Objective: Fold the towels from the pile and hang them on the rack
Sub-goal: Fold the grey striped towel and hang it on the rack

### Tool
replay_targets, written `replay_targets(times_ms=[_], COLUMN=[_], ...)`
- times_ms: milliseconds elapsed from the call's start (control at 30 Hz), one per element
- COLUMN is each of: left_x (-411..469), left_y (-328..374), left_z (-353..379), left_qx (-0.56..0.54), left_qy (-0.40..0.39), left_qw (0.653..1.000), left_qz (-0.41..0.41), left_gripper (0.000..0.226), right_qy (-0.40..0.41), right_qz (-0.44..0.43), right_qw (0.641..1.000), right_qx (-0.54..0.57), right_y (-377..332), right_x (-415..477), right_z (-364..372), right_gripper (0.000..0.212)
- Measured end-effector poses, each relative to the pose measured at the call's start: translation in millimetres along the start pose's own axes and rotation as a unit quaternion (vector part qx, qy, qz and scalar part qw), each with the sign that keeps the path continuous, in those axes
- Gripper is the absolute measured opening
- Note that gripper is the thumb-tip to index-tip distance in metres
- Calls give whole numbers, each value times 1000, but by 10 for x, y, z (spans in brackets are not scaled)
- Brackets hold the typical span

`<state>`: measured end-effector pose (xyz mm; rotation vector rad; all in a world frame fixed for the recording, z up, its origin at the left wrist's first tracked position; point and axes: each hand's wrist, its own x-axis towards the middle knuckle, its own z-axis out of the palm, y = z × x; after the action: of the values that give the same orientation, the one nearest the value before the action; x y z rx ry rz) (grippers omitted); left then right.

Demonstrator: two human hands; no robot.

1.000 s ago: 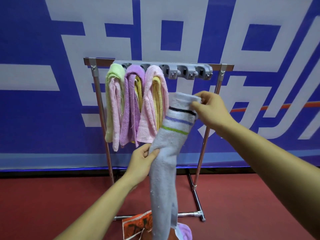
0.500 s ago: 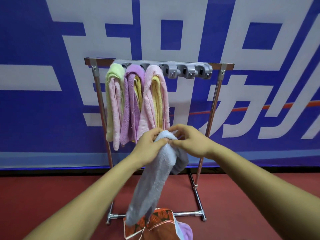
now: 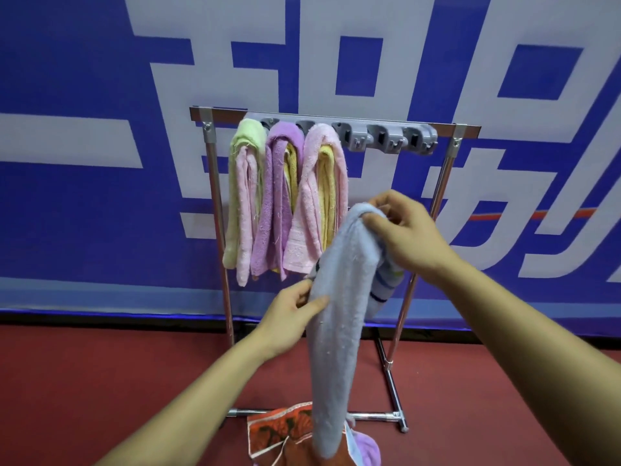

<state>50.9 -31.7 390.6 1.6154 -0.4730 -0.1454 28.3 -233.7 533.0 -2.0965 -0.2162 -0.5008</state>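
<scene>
A long pale blue towel (image 3: 339, 331) hangs folded over in front of me, its striped end drooping behind on the right. My right hand (image 3: 406, 233) pinches its top fold. Lower down, my left hand (image 3: 292, 314) grips its left edge. Behind stands a metal rack (image 3: 215, 210) with a grey hook bar (image 3: 386, 137) along the top. Three towel bundles hang on the bar's left hooks: green with pink (image 3: 243, 196), purple (image 3: 275, 203), and pink with yellow (image 3: 319, 203). The right-hand hooks are bare.
On the red floor (image 3: 100, 381) at the rack's foot lies a pile with an orange patterned towel (image 3: 282, 428) and a purple one (image 3: 366, 447). A blue and white banner wall (image 3: 100, 196) rises right behind the rack.
My hands were together at the towel's top. Now the right hand has risen with the fold, and the left has slid down the towel's left edge.
</scene>
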Motion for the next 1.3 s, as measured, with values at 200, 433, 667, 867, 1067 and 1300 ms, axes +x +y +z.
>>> replay_targets(times_ms=[200,433,667,867,1067,1300], left_x=[85,302,356,286,288,725], left_y=[134,301,508,465,190,397], left_z=[-118,2,93,-63,18,267], left_qx=[9,68,69,27,59,91], left_qy=[31,-8,-38,-64,-95,-40], left_qw=[998,995,996,998,994,994], left_qz=[46,70,37,4,-5,42], left_gripper=[29,18,28,30,37,34], right_qy=[-79,-276,-201,-155,-99,-94], right_qz=[134,143,73,61,77,82], right_qw=[983,941,975,979,985,992], right_qx=[-101,-134,59,118,121,25], right_y=[401,655,456,439,558,721], right_x=[-78,-395,-419,-346,-250,13], right_z=[-135,-66,172,154,5,-215], right_gripper=[16,22,16,17,14,15])
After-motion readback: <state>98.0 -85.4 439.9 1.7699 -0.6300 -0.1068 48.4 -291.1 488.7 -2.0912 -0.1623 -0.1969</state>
